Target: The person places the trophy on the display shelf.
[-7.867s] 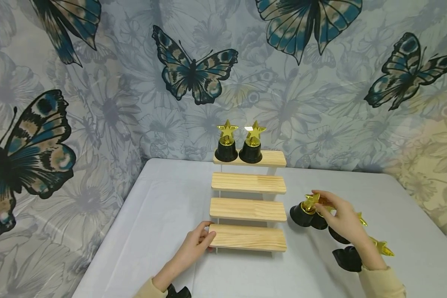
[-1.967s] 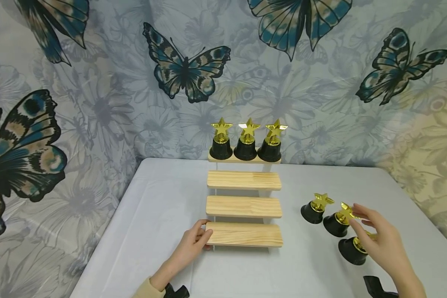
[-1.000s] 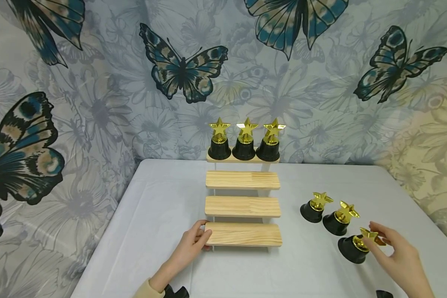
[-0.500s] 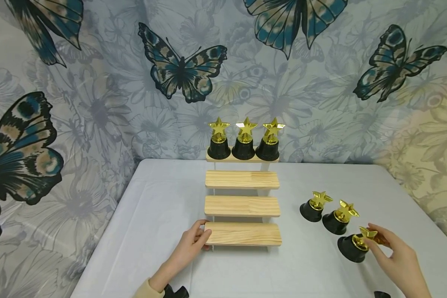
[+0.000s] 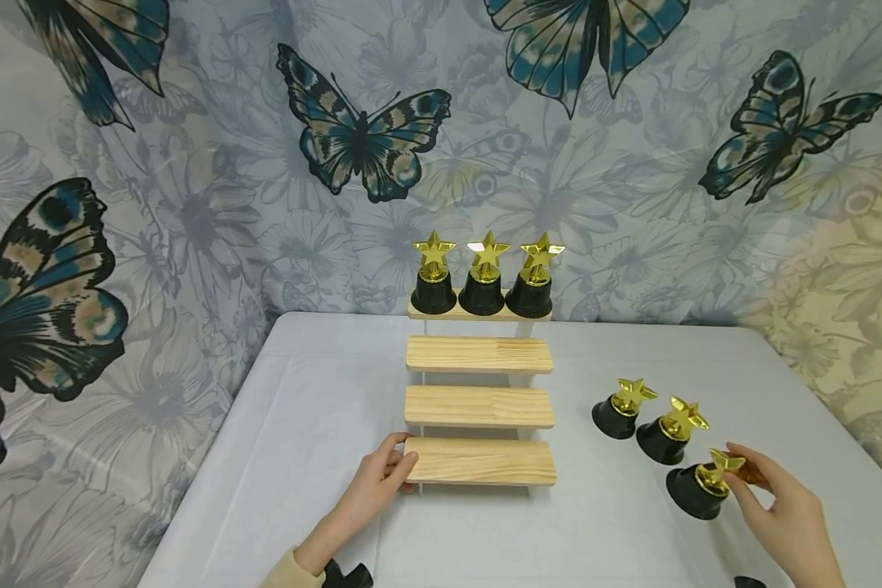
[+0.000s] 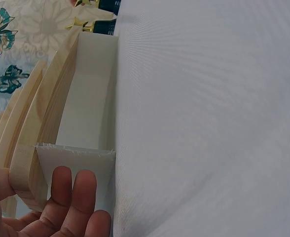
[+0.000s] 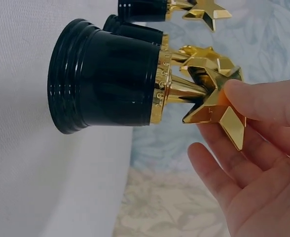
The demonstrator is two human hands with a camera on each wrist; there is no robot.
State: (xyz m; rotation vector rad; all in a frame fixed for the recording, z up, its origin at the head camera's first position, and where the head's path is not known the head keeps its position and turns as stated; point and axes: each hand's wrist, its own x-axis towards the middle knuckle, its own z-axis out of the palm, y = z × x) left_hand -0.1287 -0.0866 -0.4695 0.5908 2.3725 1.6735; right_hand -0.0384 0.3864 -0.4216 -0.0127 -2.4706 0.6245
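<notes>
My left hand (image 5: 375, 482) grips the left end of the lowest board of a stepped wooden display stand (image 5: 485, 462); in the left wrist view the thumb lies on the board (image 6: 24, 173) and fingers (image 6: 84, 190) reach beneath it. My right hand (image 5: 786, 510) pinches the gold star of a small trophy (image 5: 694, 492) with a black base. That trophy (image 7: 110, 79) fills the middle of the right wrist view, the thumb on its star. Behind it stand two more trophies, one nearer (image 5: 661, 441) and one farther (image 5: 616, 418).
Three matching trophies, left (image 5: 434, 292), middle (image 5: 482, 292) and right (image 5: 531, 294), line the top board. A white cloth covers the table (image 5: 316, 392). Butterfly-patterned fabric (image 5: 559, 188) hangs behind. Black gear (image 5: 349, 576) sits by the left wrist.
A third trophy has joined the two on the top board since the oldest frame. My right hand has come nearer and now pinches the nearest trophy's star. The left hand keeps its grip.
</notes>
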